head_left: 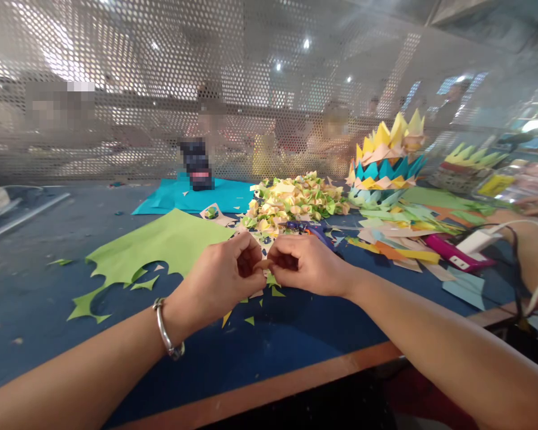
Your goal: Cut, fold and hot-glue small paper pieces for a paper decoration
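Just above the near middle of the table, my left hand [226, 266] and my right hand [309, 263] meet fingertip to fingertip. Both pinch a small peach-coloured piece of paper [264, 264], mostly hidden by the fingers. Behind them lies a heap of small folded paper pieces [296, 200] in green, yellow and peach. A pair of scissors [318, 231] with blue-purple handles rests beside my right hand. Left of my left hand spreads a light green paper sheet [161, 239] with rounded bites cut from its edge. Green paper scraps [250, 321] are scattered below the hands.
A blue paper sheet [161, 197] lies at the back. A tiered paper decoration [388, 161] stands at right, near coloured strips [403, 233] and a magenta power strip [459, 254] with cables. Another person's arm [531, 257] is at far right. A perforated metal screen [161, 107] borders the table.
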`<state>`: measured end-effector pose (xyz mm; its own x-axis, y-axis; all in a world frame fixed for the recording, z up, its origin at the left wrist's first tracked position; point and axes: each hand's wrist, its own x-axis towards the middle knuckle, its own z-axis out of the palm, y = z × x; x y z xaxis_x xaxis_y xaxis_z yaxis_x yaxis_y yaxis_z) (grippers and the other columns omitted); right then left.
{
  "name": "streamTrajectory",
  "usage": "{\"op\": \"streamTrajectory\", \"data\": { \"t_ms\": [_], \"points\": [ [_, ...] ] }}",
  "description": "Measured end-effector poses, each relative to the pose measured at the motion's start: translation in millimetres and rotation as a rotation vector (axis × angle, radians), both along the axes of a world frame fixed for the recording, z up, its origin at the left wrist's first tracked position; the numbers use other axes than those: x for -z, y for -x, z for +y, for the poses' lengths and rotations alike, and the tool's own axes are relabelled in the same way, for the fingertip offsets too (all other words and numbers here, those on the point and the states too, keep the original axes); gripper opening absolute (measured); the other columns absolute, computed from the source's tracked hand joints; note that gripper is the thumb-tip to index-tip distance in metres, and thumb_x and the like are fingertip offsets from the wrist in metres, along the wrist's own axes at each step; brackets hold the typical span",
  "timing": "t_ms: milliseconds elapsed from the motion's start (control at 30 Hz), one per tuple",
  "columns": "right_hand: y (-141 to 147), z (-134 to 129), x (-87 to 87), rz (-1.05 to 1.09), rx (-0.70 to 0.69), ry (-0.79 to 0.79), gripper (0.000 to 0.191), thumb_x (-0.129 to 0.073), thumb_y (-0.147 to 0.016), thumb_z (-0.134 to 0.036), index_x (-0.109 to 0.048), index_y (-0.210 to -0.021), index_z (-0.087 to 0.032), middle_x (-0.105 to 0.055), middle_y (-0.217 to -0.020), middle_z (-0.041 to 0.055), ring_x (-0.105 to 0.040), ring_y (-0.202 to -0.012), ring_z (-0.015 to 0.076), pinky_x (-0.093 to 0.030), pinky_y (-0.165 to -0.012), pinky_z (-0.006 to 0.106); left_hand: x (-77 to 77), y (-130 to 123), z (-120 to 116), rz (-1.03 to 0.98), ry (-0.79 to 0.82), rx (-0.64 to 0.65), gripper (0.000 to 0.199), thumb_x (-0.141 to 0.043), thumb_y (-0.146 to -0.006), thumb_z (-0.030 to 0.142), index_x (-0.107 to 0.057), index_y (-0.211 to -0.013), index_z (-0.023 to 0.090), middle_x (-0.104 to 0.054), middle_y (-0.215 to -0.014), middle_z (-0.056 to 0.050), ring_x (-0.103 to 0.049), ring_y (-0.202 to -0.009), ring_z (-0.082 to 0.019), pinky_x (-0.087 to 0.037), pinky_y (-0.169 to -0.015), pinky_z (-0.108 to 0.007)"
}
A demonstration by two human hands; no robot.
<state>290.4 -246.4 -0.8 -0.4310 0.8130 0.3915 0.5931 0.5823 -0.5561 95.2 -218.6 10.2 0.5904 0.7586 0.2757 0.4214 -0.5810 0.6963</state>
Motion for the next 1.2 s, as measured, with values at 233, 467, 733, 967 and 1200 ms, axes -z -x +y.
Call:
{"op": "streamTrajectory", "data": {
  "t_ms": [233, 467, 733, 967, 1200],
  "points": [
    [0, -1, -0.5, -0.038, 0.012, 0.062, 0.01, -0.061, -0.08, -0.022, -0.054, -0.074, -0.018, -0.052, -0.069, -0.0013, -0.045, -0.061, 0.0099, -0.034, -0.058, 0.027, 1.0, 4, 7, 0.044, 0.062, 0.046, 0.007, -0.059, -0.068, 0.015, -0.054, -0.071, 0.02, -0.054, -0.058, 0.006, -0.046, -0.052, -0.009, -0.036, -0.048, -0.022],
    [0, -1, -2.4, -0.064, 0.016, 0.076, 0.01, -0.059, -0.077, -0.022, -0.051, -0.072, -0.019, -0.05, -0.069, -0.0015, -0.043, -0.061, 0.0103, -0.032, -0.058, 0.027, -0.4, 9, 9, 0.082, 0.087, 0.088, 0.003, -0.061, -0.077, 0.022, -0.062, -0.075, 0.02, -0.06, -0.059, 0.003, -0.052, -0.052, -0.011, -0.038, -0.047, -0.022],
    [-2, 0, -2.6, -0.101, 0.034, 0.051, 0.014, -0.059, -0.079, -0.024, -0.049, -0.071, -0.019, -0.049, -0.069, -0.001, -0.042, -0.061, 0.0106, -0.03, -0.057, 0.027, 4.6, 5, 8, 0.073, -0.049, 0.08, 0.018, -0.059, -0.088, 0.03, -0.069, -0.078, 0.019, -0.066, -0.067, -0.001, -0.057, -0.061, -0.014, -0.042, -0.056, -0.024],
    [-2, -1, -3.9, -0.106, 0.005, 0.067, 0.007, -0.06, -0.079, -0.023, -0.056, -0.075, -0.018, -0.053, -0.07, -0.0005, -0.045, -0.062, 0.0107, -0.034, -0.059, 0.027, 2.2, 8, 10, 0.124, 0.007, 0.104, 0.017, -0.058, -0.087, 0.029, -0.069, -0.078, 0.019, -0.065, -0.063, 0.001, -0.056, -0.056, -0.013, -0.038, -0.052, -0.023],
    [-10, 3, -4.6, -0.043, 0.084, -0.016, 0.006, -0.059, -0.079, -0.017, -0.057, -0.074, -0.018, -0.056, -0.072, -0.0007, -0.05, -0.063, 0.01, -0.038, -0.059, 0.025, 5.0, 10, 19, -0.048, 0.196, 0.094, 0.018, -0.064, -0.084, 0.033, -0.064, -0.073, 0.018, -0.062, -0.061, 0.001, -0.053, -0.054, -0.011, -0.041, -0.049, -0.022]
  ]
}}
